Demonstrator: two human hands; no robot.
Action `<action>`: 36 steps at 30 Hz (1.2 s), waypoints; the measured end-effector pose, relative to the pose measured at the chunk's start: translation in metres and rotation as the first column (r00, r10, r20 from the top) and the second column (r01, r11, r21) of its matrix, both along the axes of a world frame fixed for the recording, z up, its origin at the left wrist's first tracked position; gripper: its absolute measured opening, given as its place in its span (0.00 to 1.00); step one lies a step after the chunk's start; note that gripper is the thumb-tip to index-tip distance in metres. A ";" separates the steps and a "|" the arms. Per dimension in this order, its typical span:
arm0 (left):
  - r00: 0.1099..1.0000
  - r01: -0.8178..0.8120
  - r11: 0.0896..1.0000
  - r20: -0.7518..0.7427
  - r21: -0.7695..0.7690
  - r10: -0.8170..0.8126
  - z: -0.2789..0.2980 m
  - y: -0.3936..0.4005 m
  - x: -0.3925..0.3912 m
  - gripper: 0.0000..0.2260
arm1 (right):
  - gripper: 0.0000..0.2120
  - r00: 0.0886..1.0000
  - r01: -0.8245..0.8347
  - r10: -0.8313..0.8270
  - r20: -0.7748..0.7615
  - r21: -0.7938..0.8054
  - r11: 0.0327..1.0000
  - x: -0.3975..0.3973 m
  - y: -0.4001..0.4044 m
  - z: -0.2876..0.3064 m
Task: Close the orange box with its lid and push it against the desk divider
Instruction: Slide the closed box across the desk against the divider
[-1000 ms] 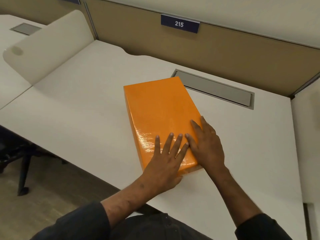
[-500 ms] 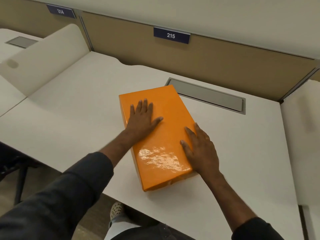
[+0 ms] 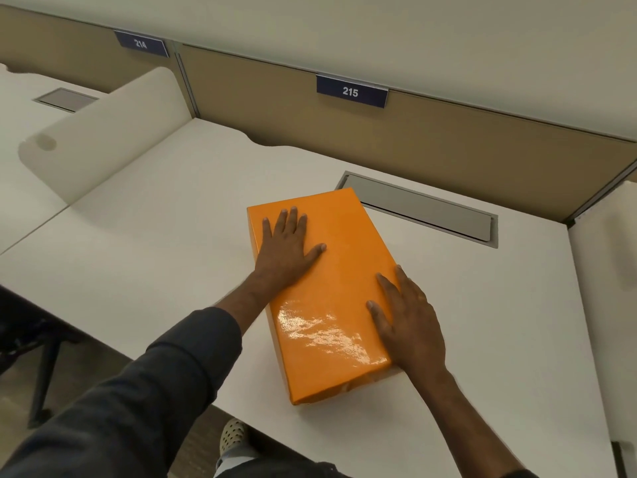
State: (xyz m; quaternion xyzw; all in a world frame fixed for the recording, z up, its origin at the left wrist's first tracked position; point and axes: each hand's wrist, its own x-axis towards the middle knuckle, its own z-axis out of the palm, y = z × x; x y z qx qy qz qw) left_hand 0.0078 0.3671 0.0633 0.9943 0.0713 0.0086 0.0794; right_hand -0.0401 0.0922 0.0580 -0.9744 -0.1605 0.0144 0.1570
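The orange box (image 3: 331,281) lies on the white desk (image 3: 165,236) with its glossy lid on, long side running toward the back. My left hand (image 3: 286,246) rests flat on the lid's far left part, fingers spread. My right hand (image 3: 406,315) lies flat along the box's near right edge, fingers over the lid. The box's far corner reaches the grey cable hatch (image 3: 420,212). The tan desk divider (image 3: 448,150) stands behind, a gap of desk away from the box.
Number plates 215 (image 3: 351,91) and 214 (image 3: 141,44) hang on the divider. A rounded white side screen (image 3: 103,132) separates the left desk; another white panel (image 3: 603,270) stands on the right. Chair legs (image 3: 41,374) and my shoe (image 3: 232,436) show below the desk's front edge.
My left hand moved from the near end of the lid up to its far left part. The right hand stayed at the near right edge. The view tilted upward.
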 end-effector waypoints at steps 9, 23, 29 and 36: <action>0.947 -0.026 0.951 0.299 -0.308 0.122 0.001 0.030 -0.013 0.29 | 0.36 0.993 0.049 -0.029 -0.118 0.176 0.983 0.009 0.004 0.004; 0.970 -0.040 0.568 0.103 -0.822 0.218 -0.029 0.037 -0.078 0.42 | 0.46 0.878 0.372 -0.252 -0.406 0.250 0.894 0.043 0.023 0.028; 0.975 -0.050 0.486 0.064 -0.872 0.215 -0.025 0.040 -0.073 0.42 | 0.50 0.877 0.408 -0.307 -0.370 0.236 0.882 0.044 0.041 0.037; 0.985 -0.054 0.524 0.041 -0.850 0.169 -0.017 0.077 -0.051 0.42 | 0.48 0.880 0.417 -0.321 -0.351 0.244 0.876 0.052 0.070 0.044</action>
